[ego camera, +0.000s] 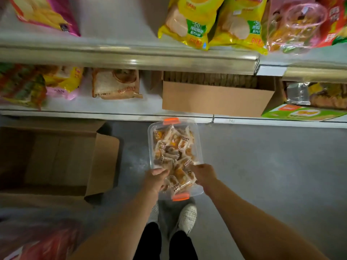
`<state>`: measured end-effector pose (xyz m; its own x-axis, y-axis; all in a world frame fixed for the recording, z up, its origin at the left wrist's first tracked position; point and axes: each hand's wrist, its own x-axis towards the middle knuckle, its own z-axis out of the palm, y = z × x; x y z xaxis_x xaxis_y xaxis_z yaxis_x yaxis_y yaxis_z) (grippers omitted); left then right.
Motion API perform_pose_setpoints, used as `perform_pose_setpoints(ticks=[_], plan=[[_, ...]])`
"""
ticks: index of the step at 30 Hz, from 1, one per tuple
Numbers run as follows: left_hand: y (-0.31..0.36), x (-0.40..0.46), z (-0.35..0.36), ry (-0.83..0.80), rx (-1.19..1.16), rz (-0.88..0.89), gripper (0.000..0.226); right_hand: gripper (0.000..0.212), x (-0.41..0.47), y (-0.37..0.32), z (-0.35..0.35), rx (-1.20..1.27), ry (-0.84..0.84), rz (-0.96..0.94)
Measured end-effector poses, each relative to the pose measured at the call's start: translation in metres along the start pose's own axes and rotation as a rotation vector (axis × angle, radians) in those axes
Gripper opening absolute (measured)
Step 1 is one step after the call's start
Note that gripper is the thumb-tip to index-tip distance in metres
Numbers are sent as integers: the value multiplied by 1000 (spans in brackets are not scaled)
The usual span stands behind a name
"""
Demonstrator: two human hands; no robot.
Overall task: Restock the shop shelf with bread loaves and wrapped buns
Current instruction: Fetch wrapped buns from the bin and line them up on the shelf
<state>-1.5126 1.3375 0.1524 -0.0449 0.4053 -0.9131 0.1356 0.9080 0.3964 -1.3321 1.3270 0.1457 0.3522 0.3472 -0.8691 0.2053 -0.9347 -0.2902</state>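
While both hands reach down into a clear plastic tub (152, 147), the fingers (159, 172) of the left hand (155, 180) curl around wrapped buns (173, 147) at the tub's near end; the right hand (203, 174) is likewise closed on a wrapped bun at the near right rim, its fingertips hidden under the wrappers. Tub: transparent, two orange clip handles (180, 197) at near and far ends, resting on the grey floor (262, 166) just in front of the person's white shoes (187, 215); contents, many small wrapped buns, still close to full. Lower shelf (112, 112), just beyond the tub: one bagged bread loaf (115, 84), mixed yellow and pink packets (63, 79) at left, an open brown carton (216, 98) at centre, a green box (300, 113) at right. Upper shelf (131, 53): yellow bread bags (189, 25) overhanging the lip, a pink-tinted clear bag (293, 25) beside them. Empty cardboard box (62, 158) on the floor at left, flaps open. Progress, as judged: loaves partly stocked, buns barely begun. Bare shelf shows between the bread loaf and the brown carton, and on the upper shelf left of the yellow bags. Clearance: the upper shelf's projecting edge hangs over the lower one; floor to the right lies open, the box flap crowds the left.
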Motion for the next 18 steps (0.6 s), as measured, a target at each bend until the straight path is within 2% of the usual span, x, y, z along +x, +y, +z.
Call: perform_pose_setpoints(ticks=[3,6,10,14,18], plan=[[-19,23,4,-14,21,-22,32,39,21,13,14,-45,13,22],[-42,50,9,14,18,-49,29,51,42,23,28,-138,29,38],[-66,82,16,-12,56,-73,31,38,69,35,43,-204,-22,15],[-86,112,24,-28,107,-74,32,41,94,49,61,-186,-18,7],[-101,132,30,-14,44,-128,46,45,110,59,72,-165,-19,11]])
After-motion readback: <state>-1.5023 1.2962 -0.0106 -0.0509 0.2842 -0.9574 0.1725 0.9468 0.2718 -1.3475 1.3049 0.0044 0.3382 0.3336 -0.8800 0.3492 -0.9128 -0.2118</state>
